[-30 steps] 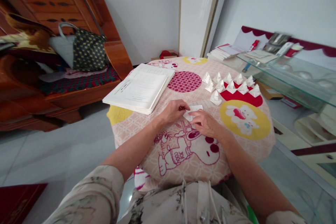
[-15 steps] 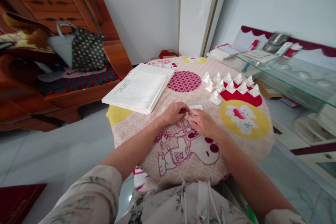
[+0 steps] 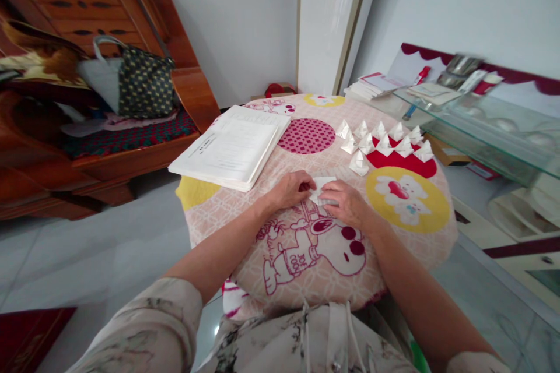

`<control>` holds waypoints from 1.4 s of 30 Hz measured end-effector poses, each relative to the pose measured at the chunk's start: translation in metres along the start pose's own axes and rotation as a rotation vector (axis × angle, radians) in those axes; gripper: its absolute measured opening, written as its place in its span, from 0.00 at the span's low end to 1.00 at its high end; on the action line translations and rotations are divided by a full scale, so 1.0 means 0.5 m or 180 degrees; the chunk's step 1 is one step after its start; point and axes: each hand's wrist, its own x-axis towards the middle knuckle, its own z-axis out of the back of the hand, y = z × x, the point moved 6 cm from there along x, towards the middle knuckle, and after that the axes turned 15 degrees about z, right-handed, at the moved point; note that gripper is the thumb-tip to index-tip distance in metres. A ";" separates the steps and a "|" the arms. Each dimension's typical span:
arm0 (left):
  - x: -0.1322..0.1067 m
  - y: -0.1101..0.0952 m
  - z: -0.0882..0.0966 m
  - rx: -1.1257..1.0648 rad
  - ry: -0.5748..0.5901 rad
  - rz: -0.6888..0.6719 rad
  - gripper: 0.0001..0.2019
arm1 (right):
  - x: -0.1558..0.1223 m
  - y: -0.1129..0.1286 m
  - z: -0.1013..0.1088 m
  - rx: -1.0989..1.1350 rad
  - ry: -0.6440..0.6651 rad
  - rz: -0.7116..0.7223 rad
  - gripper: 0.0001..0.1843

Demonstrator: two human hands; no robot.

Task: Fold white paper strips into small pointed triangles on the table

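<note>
A small piece of folded white paper (image 3: 321, 191) lies on the cloth-covered table in front of me, partly hidden by my fingers. My left hand (image 3: 291, 189) holds its left edge with curled fingers. On the other side, my right hand (image 3: 343, 201) grips the right part of the paper, its fingers bent over it. Beyond my right hand stand several small pointed folded-paper shapes (image 3: 384, 144) in loose rows, with one (image 3: 359, 163) a little nearer to me.
A thick stack of white printed sheets (image 3: 227, 148) rests on the table's left side. The round table wears a patterned cloth (image 3: 301, 280). To the right is a glass shelf (image 3: 481, 122) with cups and papers; a wooden bench (image 3: 144, 140) with bags stands left.
My hands have moved slightly apart, the right one to the right. More of the white paper between them now shows.
</note>
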 end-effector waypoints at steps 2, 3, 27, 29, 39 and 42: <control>0.000 0.000 0.000 0.0010 0.0008 0.0012 0.10 | 0.003 0.010 -0.003 -0.0130 0.0109 0.0001 0.09; 0.000 0.001 0.000 0.0015 0.0017 0.0018 0.10 | 0.006 0.015 -0.006 -0.0181 0.0178 0.0010 0.11; -0.040 -0.048 0.006 0.0386 0.0728 -0.0783 0.12 | -0.024 -0.065 0.031 0.0784 -0.0524 -0.0656 0.08; -0.042 -0.049 0.006 0.0453 0.0772 -0.0816 0.12 | -0.018 -0.065 0.027 0.0676 -0.0505 -0.0672 0.09; -0.048 -0.044 0.002 0.0625 0.0804 -0.0904 0.13 | 0.013 -0.066 0.004 0.0206 -0.0612 -0.0816 0.09; -0.051 -0.048 0.001 0.0717 0.0889 -0.0874 0.13 | 0.015 -0.067 -0.001 0.0064 -0.0552 -0.0923 0.09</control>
